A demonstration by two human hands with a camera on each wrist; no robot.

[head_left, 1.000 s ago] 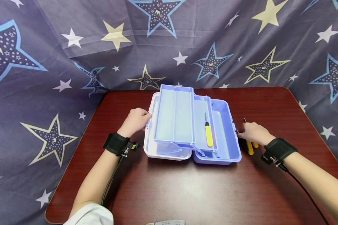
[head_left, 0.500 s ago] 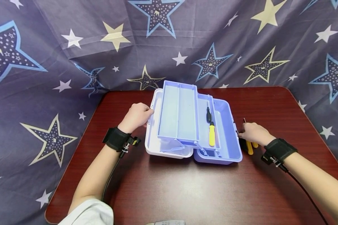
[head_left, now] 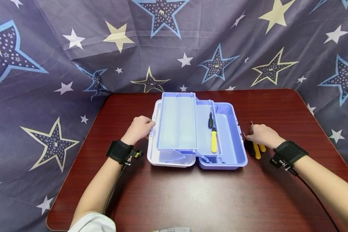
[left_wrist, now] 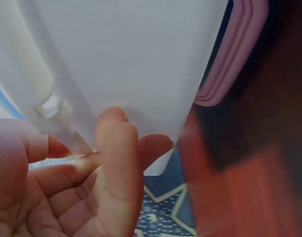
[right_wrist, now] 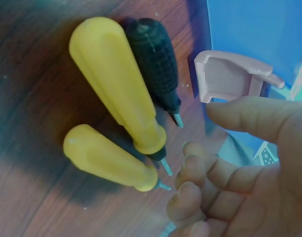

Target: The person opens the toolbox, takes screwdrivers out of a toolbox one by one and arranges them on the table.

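Observation:
A lilac toolbox (head_left: 228, 138) stands spread out mid-table, its stacked trays (head_left: 187, 124) fanned over the white lid (head_left: 154, 156). My left hand (head_left: 138, 129) grips the outer edge of that lid; in the left wrist view the fingers (left_wrist: 118, 158) bend against its white face. One tray holds a yellow-handled screwdriver (head_left: 213, 141) and a black-handled screwdriver (head_left: 210, 121). Beyond the box's right side, my right hand (head_left: 264, 135) hovers at the shafts of two yellow screwdrivers (right_wrist: 113, 79) and a black one (right_wrist: 154, 61) lying on the table. Its thumb and fingers stand apart, nothing between them.
The dark red table (head_left: 168, 199) carries everything. A patterned star curtain (head_left: 168, 61) hangs behind and along the sides. A grey object (head_left: 175, 229) pokes in at the front edge. The box's pale latch (right_wrist: 227, 76) sits close to the right thumb.
The lid and trays rose slightly to the right, then sank back left with my left hand. A black screwdriver now shows in the tray beside the yellow one. My right hand has barely moved.

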